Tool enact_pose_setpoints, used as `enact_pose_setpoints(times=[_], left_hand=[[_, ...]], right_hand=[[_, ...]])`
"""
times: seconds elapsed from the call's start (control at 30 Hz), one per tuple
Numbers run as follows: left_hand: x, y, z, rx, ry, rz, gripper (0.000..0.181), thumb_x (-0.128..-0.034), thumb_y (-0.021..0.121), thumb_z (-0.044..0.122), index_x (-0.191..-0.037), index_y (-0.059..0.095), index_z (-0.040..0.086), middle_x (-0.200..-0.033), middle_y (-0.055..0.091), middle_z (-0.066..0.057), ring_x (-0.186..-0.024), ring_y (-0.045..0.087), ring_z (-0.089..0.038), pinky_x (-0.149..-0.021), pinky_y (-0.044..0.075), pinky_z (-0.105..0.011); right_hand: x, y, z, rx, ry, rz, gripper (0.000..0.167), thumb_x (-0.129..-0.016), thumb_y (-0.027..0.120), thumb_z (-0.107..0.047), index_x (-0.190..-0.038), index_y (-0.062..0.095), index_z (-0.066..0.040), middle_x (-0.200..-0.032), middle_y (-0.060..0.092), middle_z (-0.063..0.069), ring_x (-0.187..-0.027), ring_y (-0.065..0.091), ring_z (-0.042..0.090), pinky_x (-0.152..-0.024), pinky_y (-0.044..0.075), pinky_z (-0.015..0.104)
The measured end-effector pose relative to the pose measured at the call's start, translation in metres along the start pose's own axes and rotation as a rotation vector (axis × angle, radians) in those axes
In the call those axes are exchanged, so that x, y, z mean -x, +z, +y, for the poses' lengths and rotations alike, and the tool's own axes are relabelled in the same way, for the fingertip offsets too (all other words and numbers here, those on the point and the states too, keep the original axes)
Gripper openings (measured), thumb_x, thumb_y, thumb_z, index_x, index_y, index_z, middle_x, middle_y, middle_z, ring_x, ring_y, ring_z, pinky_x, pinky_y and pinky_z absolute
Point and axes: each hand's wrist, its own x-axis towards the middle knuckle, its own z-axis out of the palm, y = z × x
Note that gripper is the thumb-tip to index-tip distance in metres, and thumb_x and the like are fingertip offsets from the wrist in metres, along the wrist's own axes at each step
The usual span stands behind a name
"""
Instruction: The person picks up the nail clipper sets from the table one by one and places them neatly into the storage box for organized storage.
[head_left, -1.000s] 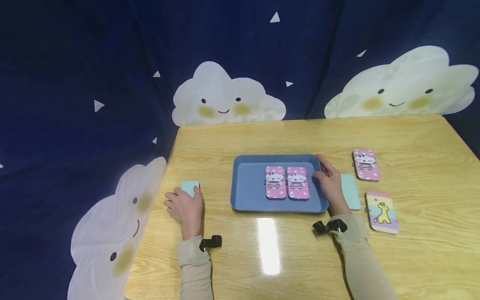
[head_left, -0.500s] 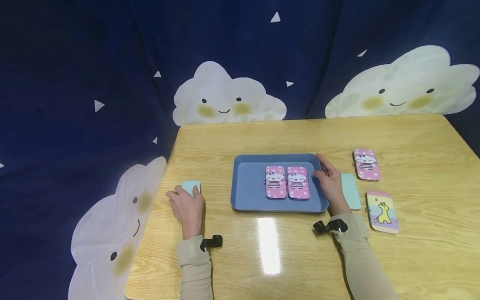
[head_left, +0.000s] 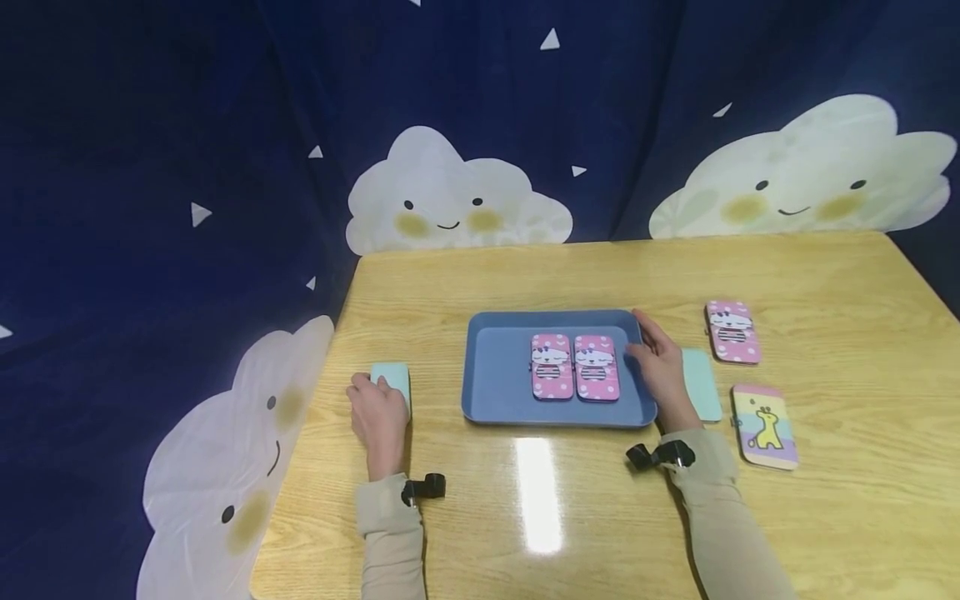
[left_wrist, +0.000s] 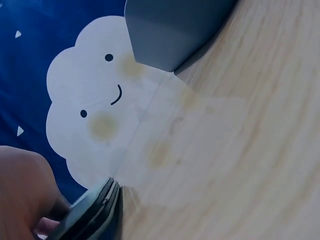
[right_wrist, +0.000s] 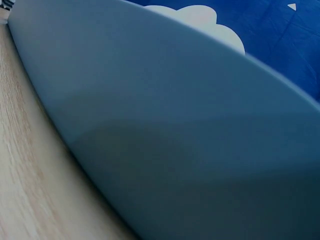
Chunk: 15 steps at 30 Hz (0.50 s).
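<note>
My left hand (head_left: 381, 417) grips a small mint-green case (head_left: 394, 379) on the left side of the table, covering much of it. Close up in the left wrist view, the case (left_wrist: 95, 212) shows a layered dark edge beside the fingers. With thumb over the rim and fingers outside, my right hand (head_left: 662, 375) holds the right end of a blue tray (head_left: 498, 367). Two pink cat-print cases, a left one (head_left: 552, 367) and a right one (head_left: 597, 368), lie side by side in it. The tray's outer wall (right_wrist: 165, 100) fills the right wrist view, hiding the right fingers.
Right of the tray lie a mint-green case (head_left: 701, 385), partly behind the right hand, a pink cat-print case (head_left: 732, 332) and a striped giraffe case (head_left: 765, 425). The wooden table (head_left: 480, 517) meets a dark blue curtain (head_left: 480, 67) with clouds at the back and left.
My left hand has shifted slightly right along with the mint-green case, and more of the case shows past the fingers. The right hand and the tray stay put.
</note>
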Motion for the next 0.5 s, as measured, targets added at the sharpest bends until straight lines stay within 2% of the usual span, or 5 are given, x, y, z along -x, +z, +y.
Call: enact_pose_setpoints(times=[0.2,0.5], left_hand=[[0.001,0.001,0.0006,0.073,-0.012,-0.011,0.035,-0.1044,0.036,0.021,-0.119,0.052,-0.006,-0.102,0.056,-0.021,-0.086,0.058,-0.039,-0.069,0.046,-0.05],[0.0015,-0.0025,0.0043,0.19,-0.059,-0.011,0.032,-0.1041,0.04,0.02,-0.12,0.053,-0.003,-0.107,0.059,-0.02,-0.094,0.057,-0.038,-0.08,0.045,-0.052]], right_hand=[[0.003,-0.0014,0.0006,0.003,-0.005,0.01,0.062,-0.095,0.049,0.003,-0.154,0.037,-0.013,-0.16,0.03,0.007,-0.147,0.026,0.021,-0.118,0.024,0.034],[0.0032,-0.0007,-0.0003,-0.003,-0.008,0.015,0.061,-0.095,0.048,0.005,-0.153,0.037,-0.011,-0.16,0.029,0.009,-0.147,0.025,0.023,-0.119,0.022,0.036]])
